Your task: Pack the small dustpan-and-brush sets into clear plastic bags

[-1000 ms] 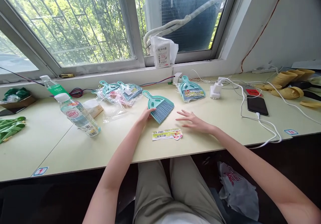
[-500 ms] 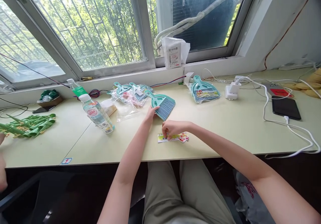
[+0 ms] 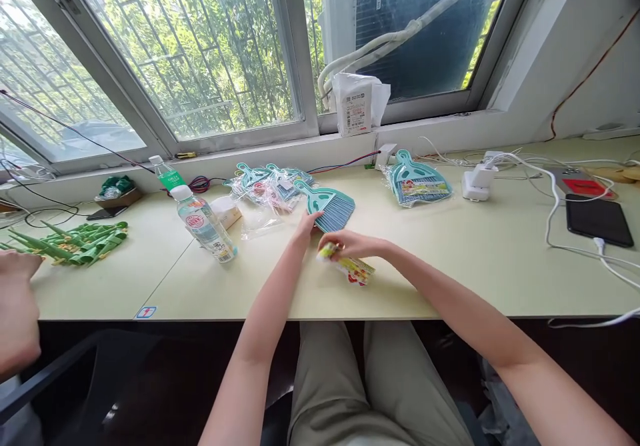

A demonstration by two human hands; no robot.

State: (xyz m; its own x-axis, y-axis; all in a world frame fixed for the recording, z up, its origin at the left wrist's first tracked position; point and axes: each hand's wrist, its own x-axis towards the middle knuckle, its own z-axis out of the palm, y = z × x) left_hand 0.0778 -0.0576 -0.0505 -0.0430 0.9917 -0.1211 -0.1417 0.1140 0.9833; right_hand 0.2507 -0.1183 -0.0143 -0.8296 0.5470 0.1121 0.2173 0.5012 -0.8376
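Observation:
My left hand is closed around the lower left edge of a teal dustpan and brush set, thumb on top of the blue-grey bristles. Just below it, my right hand pinches one end of a printed card, yellow and white with red pictures. The card's held end is raised and slightly blurred, and my fingers hide part of it. Behind the left hand lie several similar sets in clear plastic bags. Another bagged dustpan set rests further right.
Two plastic bottles stand left of my arm beside a tissue pack. Green folded strips lie far left, near another person's hand. At right are a white charger, a black phone and loose white cables.
My right hand has lifted the card's left end off the table. The other person's hand has come further into view at the left. My left hand keeps its hold.

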